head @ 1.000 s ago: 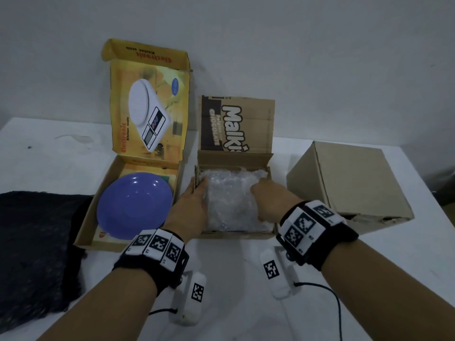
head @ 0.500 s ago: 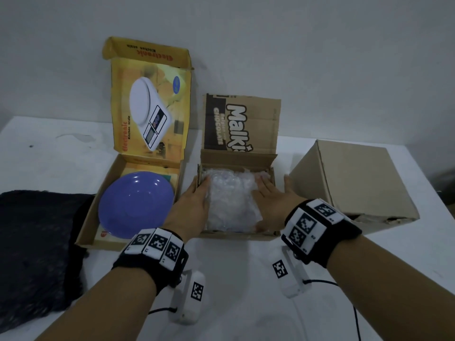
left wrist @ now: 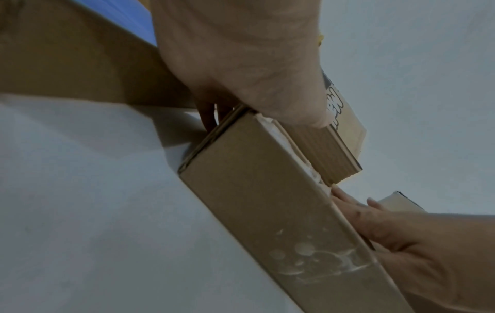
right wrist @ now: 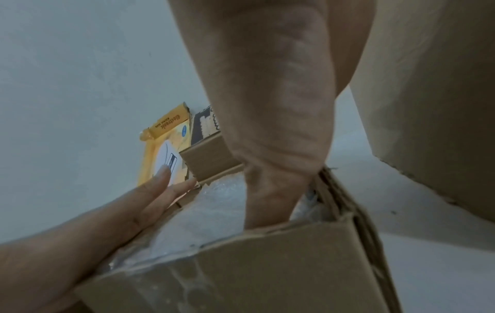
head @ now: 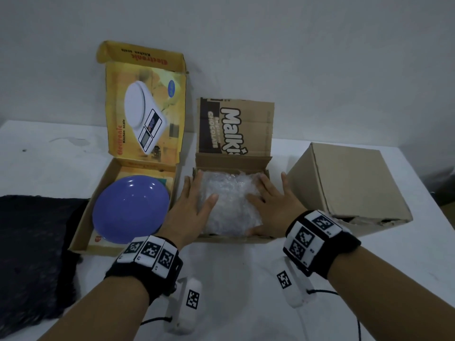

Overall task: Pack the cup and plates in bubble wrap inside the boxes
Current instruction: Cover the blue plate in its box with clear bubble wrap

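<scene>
Both hands are flat with fingers straight, nothing gripped or pinched. The left hand [head: 189, 205] lies along the left edge of the bubble wrap bundle [head: 230, 203], thumb stretched across onto the wrap. The right hand [head: 274, 200] lies on the bundle's right side, its outer fingers hanging past the box's right wall. So the bundle sits right between the 2 hands, down in the open Malkist box [head: 234, 238], whose lid stands up just beyond the fingertips.

Compared to 1 second back, the right hand was curled down into the wrap and it's flattened out since; the left thumb has come over on top too.

Left of the left hand, touching distance, there's a blue plate [head: 130, 207] bare in the yellow scale box [head: 103, 183]. Right of the right hand sits a closed brown box [head: 349, 183]
</scene>
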